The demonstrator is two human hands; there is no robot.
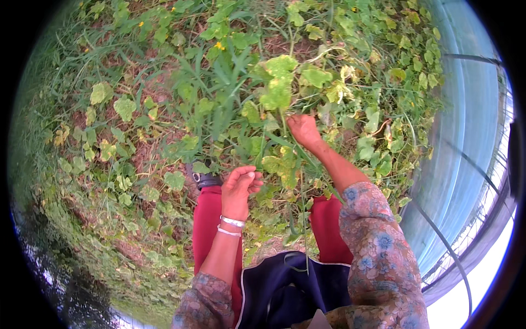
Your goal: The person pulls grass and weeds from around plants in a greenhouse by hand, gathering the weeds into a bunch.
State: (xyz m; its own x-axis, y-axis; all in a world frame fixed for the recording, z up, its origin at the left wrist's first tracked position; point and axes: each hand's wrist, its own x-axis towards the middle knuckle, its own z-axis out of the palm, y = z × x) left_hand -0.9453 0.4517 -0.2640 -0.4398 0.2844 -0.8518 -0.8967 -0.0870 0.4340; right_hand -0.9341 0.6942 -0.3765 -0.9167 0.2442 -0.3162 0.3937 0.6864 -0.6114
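Observation:
My left hand [243, 183] is raised over the plants in front of my left leg, its thumb and fingers curled close together at a thin green stem or grass blade; whether it grips it I cannot tell. Farther forward and to the right, my right hand [303, 129] reaches down into the vines with curled fingers, beside a stem below a large yellow-green leaf [277, 92]. Its fingertips are partly hidden by foliage, so what it holds is unclear. Yellowing lobed leaves [283, 164] lie between the two hands.
Creeping vines with lobed leaves [125, 107] and long grass [222, 86] cover the ground around me. A yellow flower [219, 45] shows ahead. Plastic sheeting [464, 111] with curved frame poles [446, 242] stands on the right. A dark blue apron [283, 283] hangs between my knees.

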